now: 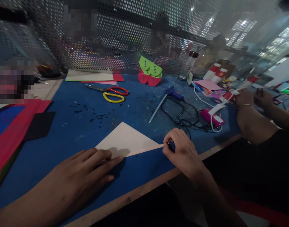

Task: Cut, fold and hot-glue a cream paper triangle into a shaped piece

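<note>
The left hand [79, 173], fingers extended, pressed the folded paper [128, 139] while the right hand [183, 152] pinched its tip, apparently tensioning the edge.

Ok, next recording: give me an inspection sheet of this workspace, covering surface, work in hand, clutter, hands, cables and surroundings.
Surface: blue tabletop with dark spots.
Work in hand: pale triangular paper; narrow strip along its near edge, folded or separate unclear.
Clutter: scissors, blades slightly apart or shut unclear; glue gun; green cutout above a red cutout.
Hands: left hand lies over the paper's left corner; right hand pinches the strip's right end.
Cables: black cable loosely looped; white cable beside it.
Surroundings: perforated screen behind; another person's hands at right.
</note>
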